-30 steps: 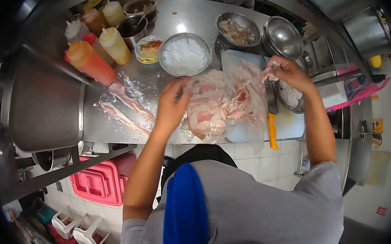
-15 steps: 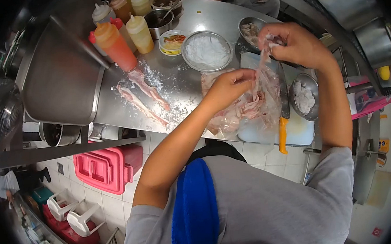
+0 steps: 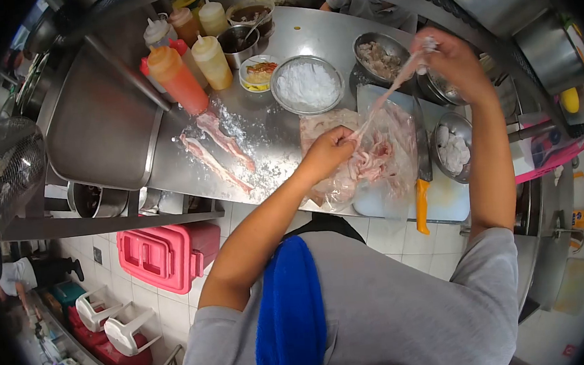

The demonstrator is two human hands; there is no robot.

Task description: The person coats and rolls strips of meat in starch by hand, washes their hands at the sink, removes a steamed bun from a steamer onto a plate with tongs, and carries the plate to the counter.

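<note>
A long strip of raw meat (image 3: 390, 92) is pulled taut on a slant between my hands. My left hand (image 3: 331, 155) pinches its lower end; my right hand (image 3: 458, 66), raised higher and farther right, grips the upper end. Below the strip lies an open clear plastic bag (image 3: 402, 143) with a heap of raw meat pieces (image 3: 375, 161) in it, partly on a white cutting board (image 3: 444, 201). A knife with a yellow handle (image 3: 423, 206) rests on the board to the right of the bag. Two floured meat strips (image 3: 215, 166) lie on the steel table farther left.
Behind my hands stand a bowl of white powder (image 3: 308, 85) and a bowl of pale pieces (image 3: 381, 55). Another bowl of whitish pieces (image 3: 454, 148) sits right of the knife. Several squeeze bottles (image 3: 177, 78) crowd the back left. A pink lidded bin (image 3: 164, 254) is on the floor.
My hands have moved apart, the left down and to the left, the right slightly up and to the right. The meat strip between them is now stretched out longer.
</note>
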